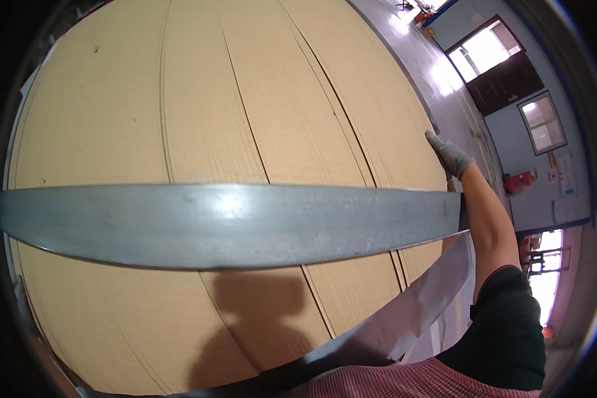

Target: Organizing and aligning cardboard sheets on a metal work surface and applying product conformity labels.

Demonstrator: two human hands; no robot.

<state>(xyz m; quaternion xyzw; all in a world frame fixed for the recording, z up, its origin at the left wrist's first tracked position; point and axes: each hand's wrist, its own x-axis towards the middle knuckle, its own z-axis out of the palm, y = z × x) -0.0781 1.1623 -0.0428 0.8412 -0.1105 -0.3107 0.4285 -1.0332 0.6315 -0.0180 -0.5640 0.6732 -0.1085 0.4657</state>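
Observation:
A long, flat grey metal bar (232,222) lies across the creased tan cardboard (298,113), spanning it from left to right. My right hand (451,157), in a grey glove, is at the right edge of the cardboard, beyond the bar's right end. Its fingers are stretched out and show no held thing. The bar's right end lies beside my right forearm. At the left rim, a small grey patch (20,295) may be my left glove; its fingers cannot be made out.
Along the near edge, close to my body, runs another grey metal strip (418,312). To the right are a shiny floor (438,73), a blue-grey wall (504,139) with a dark door (507,86), a small window (542,123) and a red box-like object (521,182).

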